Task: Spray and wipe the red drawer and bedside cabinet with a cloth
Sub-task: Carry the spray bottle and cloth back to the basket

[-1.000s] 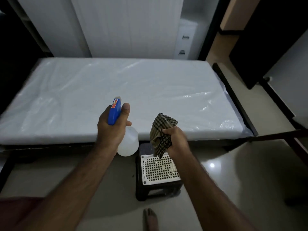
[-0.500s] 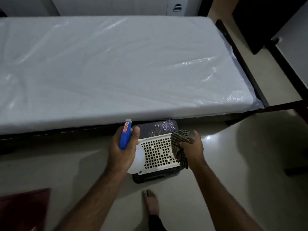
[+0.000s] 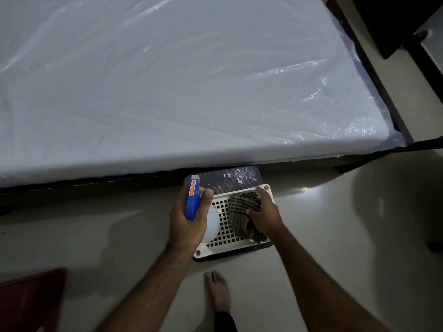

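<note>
While you stood on the pale floor (image 3: pixel 96 236) beside the bed, your left hand (image 3: pixel 189 221) gripped the spray bottle (image 3: pixel 193 202). It was wrapped round the neck, with the thumb tip upright against the right side of the blue head and the nozzle aimed toward the bed. The bottle's cloudy white body showed under your palm, over the left part of a white perforated panel (image 3: pixel 225 236). Your right hand (image 3: pixel 266 216) held the checked cloth (image 3: pixel 242 212) down on that panel. Its fingers (image 3: pixel 261 191) were curled into the bunched fabric, and one reached to the panel's far right corner. The cloth covered the right half of the panel and trailed to its near right edge. The panel lay on a dark stool (image 3: pixel 227 176), whose far edge sat against the dark bed frame. A few small white flecks dotted the bare part of the stool's top. Behind it, the mattress (image 3: pixel 167 80), wrapped in clear plastic, filled the upper part of the view, with its near edge just above the stool. Your bare foot (image 3: pixel 218 291) rested on the floor just short of the stool's near edge. A dark red panel (image 3: pixel 28 300) lay on the floor well to your left, at the lower left of the view. You could not tell from there whether it was the red drawer, and neither hand touched it.
</note>
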Available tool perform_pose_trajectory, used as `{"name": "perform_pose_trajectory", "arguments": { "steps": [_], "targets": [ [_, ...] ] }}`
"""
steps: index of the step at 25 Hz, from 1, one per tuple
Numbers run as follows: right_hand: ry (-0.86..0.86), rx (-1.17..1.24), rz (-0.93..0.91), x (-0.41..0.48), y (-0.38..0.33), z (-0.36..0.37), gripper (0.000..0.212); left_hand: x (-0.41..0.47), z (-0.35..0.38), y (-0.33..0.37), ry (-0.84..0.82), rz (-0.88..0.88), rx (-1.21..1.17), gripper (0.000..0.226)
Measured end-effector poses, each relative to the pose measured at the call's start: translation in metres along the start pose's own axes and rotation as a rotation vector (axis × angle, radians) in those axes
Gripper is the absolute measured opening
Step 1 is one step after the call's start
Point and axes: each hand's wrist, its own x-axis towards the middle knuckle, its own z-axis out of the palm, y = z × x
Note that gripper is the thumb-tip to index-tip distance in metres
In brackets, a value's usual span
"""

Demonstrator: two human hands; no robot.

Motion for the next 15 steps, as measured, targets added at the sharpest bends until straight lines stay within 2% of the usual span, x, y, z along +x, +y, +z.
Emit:
{"name": "perform_pose_trajectory", "arguments": {
  "steps": [4, 9, 13, 15],
  "targets": [
    [0.177, -0.165, -0.056, -0.001, 0.018, -0.005, 0.072, 0.001, 0.018, -0.027, -0.012, -0.016, 0.012, 0.039],
    [0.249, -0.232, -0.193, -0.021, 0.023, 0.005, 0.067, -0.001, 0.032, -0.059, 0.028, 0.022, 0.042, 0.061],
    [0.288, -0.190, -0.214, -0.032, 0.021, 0.010, 0.069, -0.008, 0.033, -0.076, 0.037, 0.057, 0.064, 0.046],
    [0.320, -0.194, -0.268, -0.035, 0.017, 0.013, 0.068, -0.008, 0.034, -0.080, 0.000, 0.096, 0.060, 0.049]
  ]
}}
